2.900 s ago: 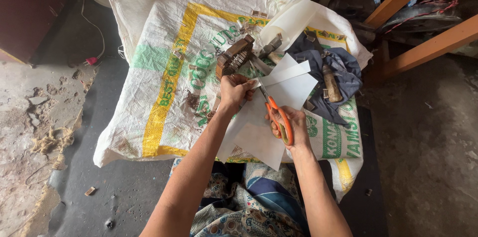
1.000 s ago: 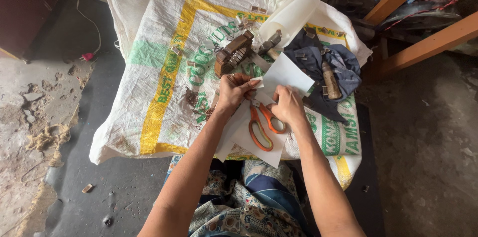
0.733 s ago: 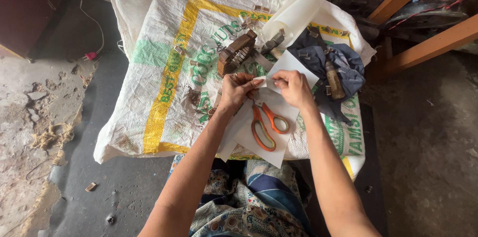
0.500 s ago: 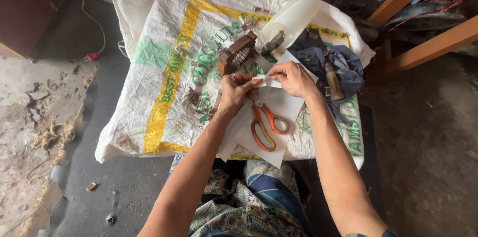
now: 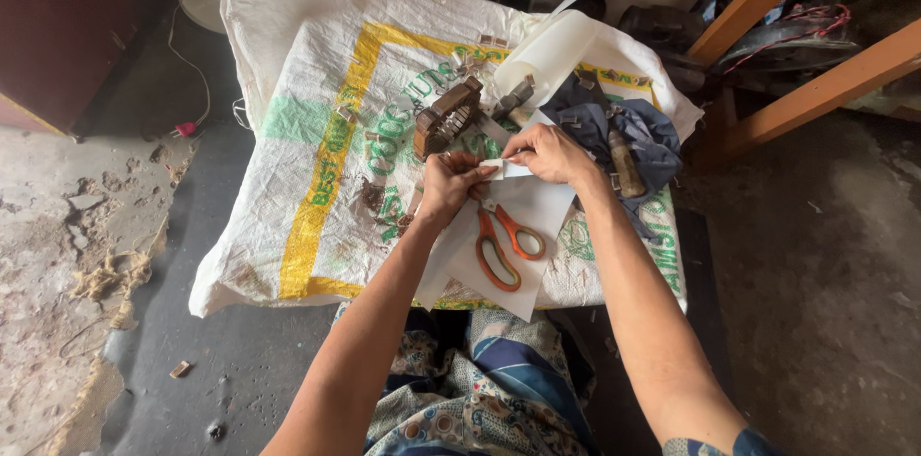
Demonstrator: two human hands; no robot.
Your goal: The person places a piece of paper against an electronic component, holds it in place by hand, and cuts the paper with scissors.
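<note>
Between both hands [image 5: 499, 173], white paper strip [image 5: 507, 168]

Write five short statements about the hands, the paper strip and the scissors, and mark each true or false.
1. Both hands, left hand and right hand, pinch a small paper strip. True.
2. The right hand holds the scissors. False: they lie on the white sheet.
3. The scissors have orange handles. True.
4. The sack is plain blue. False: white with yellow and green print.
5. A dark blue cloth lies right of the hands. True.
</note>
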